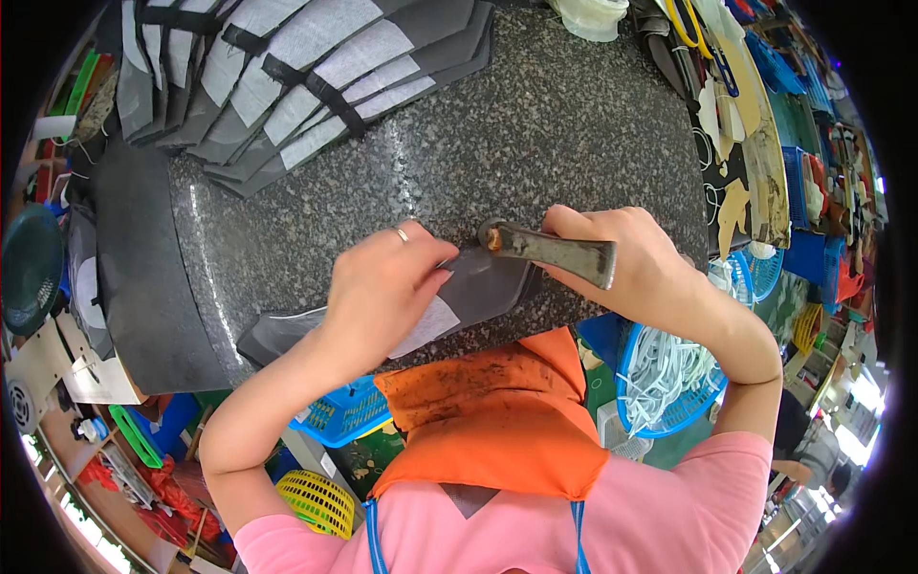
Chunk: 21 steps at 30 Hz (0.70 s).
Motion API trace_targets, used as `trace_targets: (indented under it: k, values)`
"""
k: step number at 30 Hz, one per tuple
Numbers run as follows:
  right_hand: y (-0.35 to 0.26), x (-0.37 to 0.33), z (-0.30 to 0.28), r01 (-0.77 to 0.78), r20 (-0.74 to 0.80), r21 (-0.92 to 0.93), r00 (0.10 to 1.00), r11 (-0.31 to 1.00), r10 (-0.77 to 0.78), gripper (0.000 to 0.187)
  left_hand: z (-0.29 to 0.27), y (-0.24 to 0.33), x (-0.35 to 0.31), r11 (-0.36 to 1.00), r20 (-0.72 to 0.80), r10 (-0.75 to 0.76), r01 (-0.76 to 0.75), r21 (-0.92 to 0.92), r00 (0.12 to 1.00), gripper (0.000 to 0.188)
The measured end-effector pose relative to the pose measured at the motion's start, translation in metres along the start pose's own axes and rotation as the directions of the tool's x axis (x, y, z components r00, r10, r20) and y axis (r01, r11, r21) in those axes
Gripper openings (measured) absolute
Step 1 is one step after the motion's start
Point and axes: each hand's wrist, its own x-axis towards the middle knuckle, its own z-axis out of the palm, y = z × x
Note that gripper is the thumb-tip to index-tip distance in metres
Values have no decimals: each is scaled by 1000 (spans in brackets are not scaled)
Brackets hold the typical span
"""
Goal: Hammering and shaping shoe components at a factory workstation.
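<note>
A dark grey flat cut piece (492,277) with a whitish backing patch lies along the near edge of the speckled stone worktop (535,124). My left hand (387,277), a ring on one finger, is closed at the piece's far edge, thumb and fingertips pinched together on it. My right hand (626,253) is wrapped round a hammer (555,251). Its worn metal head reaches left over the piece, close to my left fingertips. The hammer's grip is hidden in my hand, and I cannot tell whether the head touches the piece.
Overlapping grey pieces with white patches (325,81) fan across the far left. Yellow-handled scissors (688,29) and scraps lie at the far right. A whitish container (591,17) stands at the far edge. Below the worktop, a blue basket (660,421) holds pale strips.
</note>
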Motion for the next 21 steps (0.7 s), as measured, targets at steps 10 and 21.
trace_targets:
  k: [10,21]
  values:
    - [-9,5,22,92,-103,-38,990,995,-95,20,-5,6,-22,958,24,-208,208,-195,978,16]
    - [-7,-8,-5,-76,-135,19,988,997,78,17,9,11,21,945,-51,-226,232,230,973,30]
